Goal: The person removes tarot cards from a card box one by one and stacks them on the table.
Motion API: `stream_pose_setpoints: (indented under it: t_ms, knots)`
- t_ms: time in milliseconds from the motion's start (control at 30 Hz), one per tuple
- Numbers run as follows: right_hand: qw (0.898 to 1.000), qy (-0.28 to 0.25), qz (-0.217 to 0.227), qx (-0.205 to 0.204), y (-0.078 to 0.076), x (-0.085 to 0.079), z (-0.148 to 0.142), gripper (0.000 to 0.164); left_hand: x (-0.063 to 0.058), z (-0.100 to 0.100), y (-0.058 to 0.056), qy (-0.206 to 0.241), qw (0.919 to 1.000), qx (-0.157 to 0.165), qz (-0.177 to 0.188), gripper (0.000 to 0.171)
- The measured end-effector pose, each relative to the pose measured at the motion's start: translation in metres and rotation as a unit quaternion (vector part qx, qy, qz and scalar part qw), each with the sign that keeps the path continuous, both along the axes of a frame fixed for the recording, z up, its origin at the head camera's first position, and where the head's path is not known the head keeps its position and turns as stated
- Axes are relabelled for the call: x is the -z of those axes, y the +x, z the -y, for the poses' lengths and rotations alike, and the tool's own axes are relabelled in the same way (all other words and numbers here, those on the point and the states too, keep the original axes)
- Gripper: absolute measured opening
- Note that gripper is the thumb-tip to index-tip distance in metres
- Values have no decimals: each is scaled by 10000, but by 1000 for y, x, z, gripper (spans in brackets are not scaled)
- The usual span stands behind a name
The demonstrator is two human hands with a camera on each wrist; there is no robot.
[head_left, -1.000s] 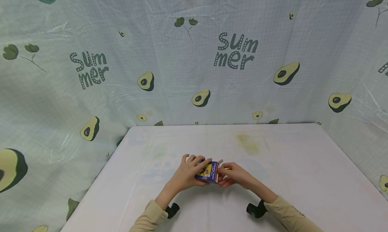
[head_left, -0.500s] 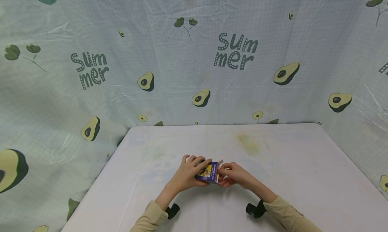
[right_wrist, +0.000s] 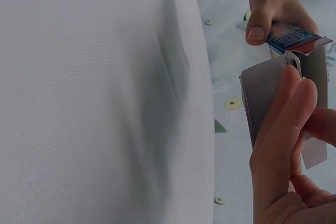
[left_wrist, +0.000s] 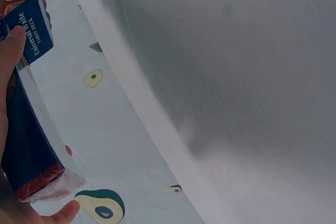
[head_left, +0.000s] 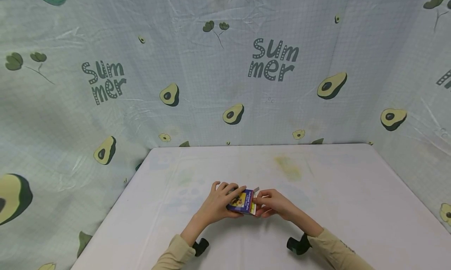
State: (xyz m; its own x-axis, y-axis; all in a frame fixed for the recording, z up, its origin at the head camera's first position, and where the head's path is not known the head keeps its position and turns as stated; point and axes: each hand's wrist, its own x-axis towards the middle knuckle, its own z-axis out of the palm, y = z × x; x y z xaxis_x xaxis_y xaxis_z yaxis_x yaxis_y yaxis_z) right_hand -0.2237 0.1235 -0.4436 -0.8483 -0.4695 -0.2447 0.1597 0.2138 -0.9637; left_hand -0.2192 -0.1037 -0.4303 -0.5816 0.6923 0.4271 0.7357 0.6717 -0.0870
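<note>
Blue and lettered "Universal Waite Tarot Deck," a card box point(head_left: 243, 200) sits over a white table point(head_left: 197, 164), contact between them unclear, a pale flap point(head_left: 256, 189) jutting from its open end. At the box's left, the left hand point(head_left: 221, 201) grips it, fingers across the top. At its right, the right hand point(head_left: 270, 204) has fingertips at the open end; whether they pinch flap or contents cannot be told. The step appears to be working at the box's opening; the next move likely calls for a steady left hold and careful right fingers. Beyond the box hangs an avocado-print sheet point(head_left: 197, 121).
</note>
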Motion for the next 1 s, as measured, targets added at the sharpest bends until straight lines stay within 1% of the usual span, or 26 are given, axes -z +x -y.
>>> stream_pose_setpoints:
  t_ms: [600, 1000]
  knots:
    - [10000, 5, 37, 19, -2, -1, -3, 30, 0, 2, 0, -84, 9999, -64, 130, 78]
    - [9999, 85, 74, 67, -1, -1, -8, 29, 5, 4, 0, -40, 9999, -83, 102, 77]
